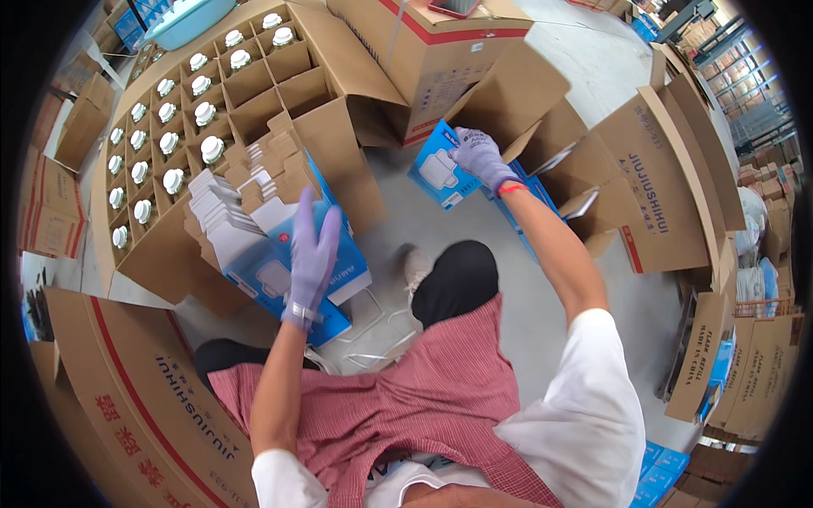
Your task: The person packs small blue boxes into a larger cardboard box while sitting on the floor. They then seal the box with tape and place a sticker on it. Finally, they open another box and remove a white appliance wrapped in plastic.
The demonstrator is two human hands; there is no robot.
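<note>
My right hand (479,155), in a pale purple glove, grips the top edge of a blue printed carton (438,168) above the floor, beside an open cardboard box (667,197). Further blue cartons (540,200) show partly under my right forearm. My left hand (312,254), also gloved, has its fingers apart in front of a bundle of flattened blue cartons (254,263); whether it touches them I cannot tell. Behind the bundle stands a large box with cardboard dividers (254,130), many cells holding glass vessels with white caps (211,149).
A closed carton (444,76) with a phone (454,6) on top stands ahead. A light-blue basin (190,22) is at the upper left. A large printed carton (146,394) lies by my left side. White strapping (375,324) lies on the floor near my feet.
</note>
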